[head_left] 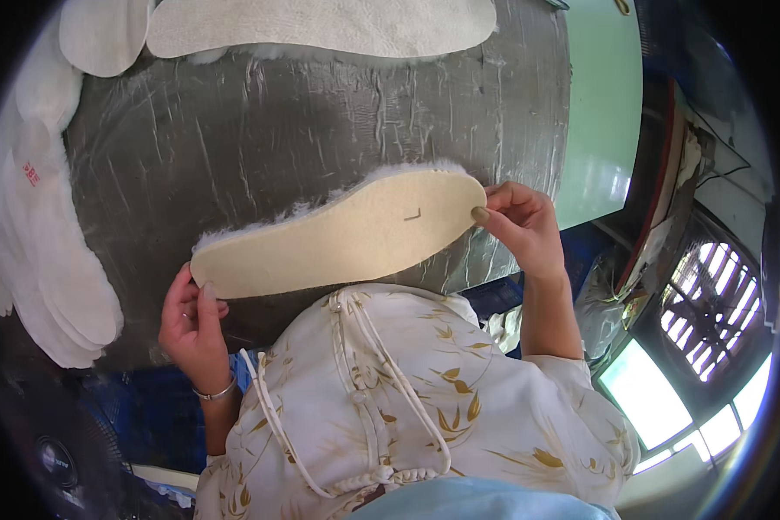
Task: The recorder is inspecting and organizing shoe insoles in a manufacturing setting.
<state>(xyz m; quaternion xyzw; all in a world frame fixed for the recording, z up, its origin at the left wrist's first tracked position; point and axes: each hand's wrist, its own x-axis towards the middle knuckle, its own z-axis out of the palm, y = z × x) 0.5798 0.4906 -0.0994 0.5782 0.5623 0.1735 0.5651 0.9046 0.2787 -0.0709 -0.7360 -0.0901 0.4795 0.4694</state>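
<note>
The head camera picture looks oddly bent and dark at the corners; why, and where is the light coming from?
Head view: a fisheye lens bows straight edges, like the green panel, and leaves a black rim. Daylight glares from the windows at lower right, blown out white. The insole, held between left hand and right hand, is evenly lit and sharp.

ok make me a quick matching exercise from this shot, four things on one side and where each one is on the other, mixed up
Things:
1. left hand
2. right hand
3. fleece-edged insole
4. stack of white insoles

Places:
A. pinching the insole's rounded end nearest the green panel
B. held across the grey worktop between both hands
C. piled along the worktop's left edge
D. gripping the insole's other end, bracelet on its wrist

Pairs: 1-D, 2-A, 3-B, 4-C
</note>
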